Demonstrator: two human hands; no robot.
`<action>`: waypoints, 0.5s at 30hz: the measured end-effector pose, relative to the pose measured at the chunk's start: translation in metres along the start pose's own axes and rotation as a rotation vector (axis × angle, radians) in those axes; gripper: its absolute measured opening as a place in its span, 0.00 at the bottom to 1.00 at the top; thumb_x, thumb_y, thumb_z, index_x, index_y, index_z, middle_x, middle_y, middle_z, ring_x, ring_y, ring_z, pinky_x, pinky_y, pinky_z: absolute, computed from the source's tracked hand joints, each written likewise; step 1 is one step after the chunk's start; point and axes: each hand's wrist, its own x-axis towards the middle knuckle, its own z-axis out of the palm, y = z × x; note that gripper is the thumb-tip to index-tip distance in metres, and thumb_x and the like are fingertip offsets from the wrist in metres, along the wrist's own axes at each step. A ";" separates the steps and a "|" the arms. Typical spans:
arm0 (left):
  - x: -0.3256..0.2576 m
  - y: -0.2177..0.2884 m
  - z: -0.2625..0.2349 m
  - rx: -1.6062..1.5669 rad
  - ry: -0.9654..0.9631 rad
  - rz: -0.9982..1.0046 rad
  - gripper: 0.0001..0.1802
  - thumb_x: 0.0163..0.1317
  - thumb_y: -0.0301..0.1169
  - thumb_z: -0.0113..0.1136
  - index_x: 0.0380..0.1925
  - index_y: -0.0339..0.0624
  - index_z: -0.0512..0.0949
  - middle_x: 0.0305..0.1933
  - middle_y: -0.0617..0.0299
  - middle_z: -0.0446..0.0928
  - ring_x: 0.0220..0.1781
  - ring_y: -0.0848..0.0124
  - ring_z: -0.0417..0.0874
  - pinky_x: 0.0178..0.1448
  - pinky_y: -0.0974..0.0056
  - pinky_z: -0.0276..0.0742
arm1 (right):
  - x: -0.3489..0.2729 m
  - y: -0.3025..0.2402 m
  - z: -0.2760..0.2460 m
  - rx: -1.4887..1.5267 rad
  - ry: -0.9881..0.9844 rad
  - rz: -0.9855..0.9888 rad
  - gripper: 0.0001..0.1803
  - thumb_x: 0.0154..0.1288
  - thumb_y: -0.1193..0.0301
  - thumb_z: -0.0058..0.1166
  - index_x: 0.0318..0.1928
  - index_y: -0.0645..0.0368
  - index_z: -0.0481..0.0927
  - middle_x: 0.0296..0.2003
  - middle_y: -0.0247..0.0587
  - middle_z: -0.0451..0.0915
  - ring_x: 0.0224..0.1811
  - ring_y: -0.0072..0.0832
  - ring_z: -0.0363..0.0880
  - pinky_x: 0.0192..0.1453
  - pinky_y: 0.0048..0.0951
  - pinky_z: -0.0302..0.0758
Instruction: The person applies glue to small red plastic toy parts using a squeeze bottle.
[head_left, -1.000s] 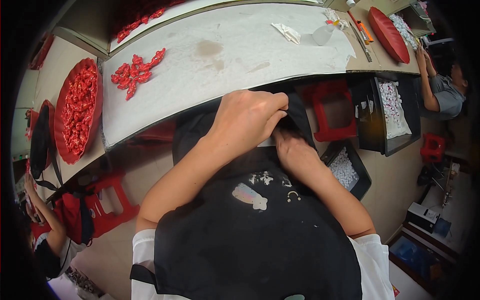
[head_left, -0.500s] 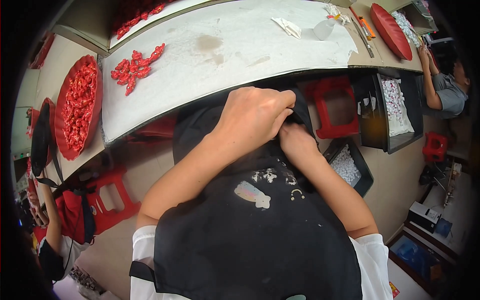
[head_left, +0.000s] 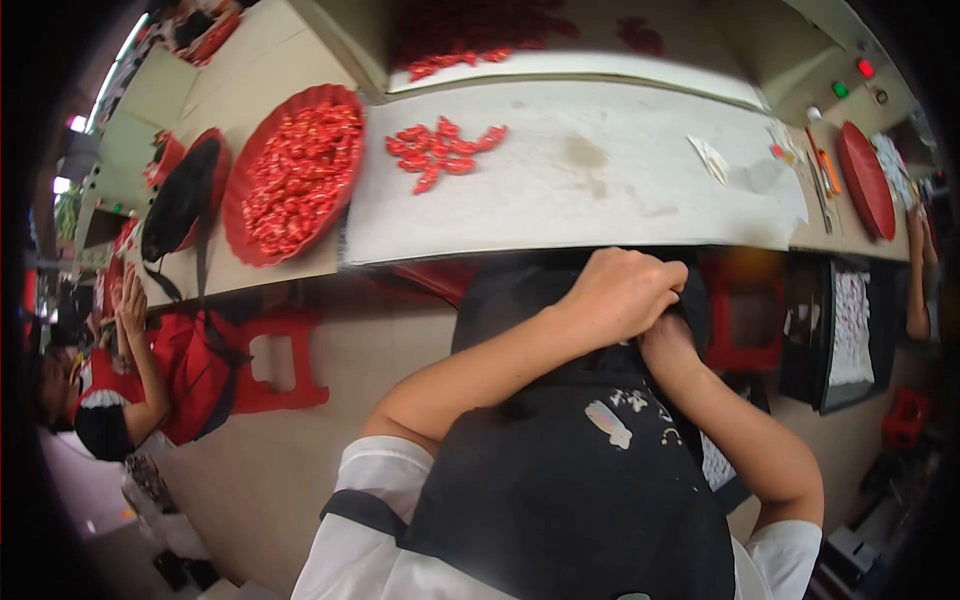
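Observation:
My left hand (head_left: 628, 292) is held over my lap, just below the table's front edge. Its fingers are curled together in a pinch, and whatever they may hold is hidden. Tucked against it from below is my right hand (head_left: 668, 342), its fingers covered by the left hand and dark cloth. Both hands are at the upper part of my black apron (head_left: 560, 480), which has pale patches on it. On the white table sheet (head_left: 500, 215), a small cluster of shiny red pieces (head_left: 440, 155) lies ahead to the left, away from both hands.
A red scalloped tray (head_left: 235, 200) heaped with red pieces stands on the left. A clear bottle (head_left: 765, 178), a white wipe (head_left: 708, 158) and an empty-looking red tray (head_left: 866, 180) are at right. A person (head_left: 125, 370) sits left; red stools (head_left: 285, 365) stand below the table.
My view has swung left, so the table and my arms appear farther right, and more of the left neighbour shows. Both hands stay together over my lap.

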 end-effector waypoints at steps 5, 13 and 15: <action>-0.005 -0.032 -0.004 -0.311 -0.091 -0.155 0.05 0.44 0.29 0.58 0.22 0.40 0.74 0.18 0.58 0.75 0.23 0.62 0.77 0.28 0.63 0.70 | -0.038 0.013 -0.070 0.622 0.642 -0.210 0.07 0.49 0.77 0.51 0.32 0.63 0.75 0.28 0.42 0.78 0.23 0.30 0.77 0.23 0.26 0.74; -0.037 -0.070 0.045 -0.451 0.045 -0.219 0.14 0.49 0.32 0.56 0.35 0.37 0.74 0.38 0.52 0.76 0.42 0.59 0.76 0.45 0.62 0.70 | 0.080 0.013 -0.179 2.654 0.214 -0.553 0.06 0.58 0.71 0.50 0.34 0.60 0.73 0.26 0.32 0.73 0.24 0.16 0.70 0.25 0.16 0.70; -0.040 -0.050 0.031 -0.470 0.122 -0.204 0.16 0.50 0.32 0.56 0.38 0.36 0.72 0.41 0.50 0.75 0.46 0.57 0.75 0.48 0.60 0.69 | 0.090 0.001 -0.188 2.677 0.122 -0.589 0.06 0.58 0.70 0.50 0.34 0.60 0.74 0.26 0.32 0.73 0.25 0.16 0.70 0.25 0.15 0.71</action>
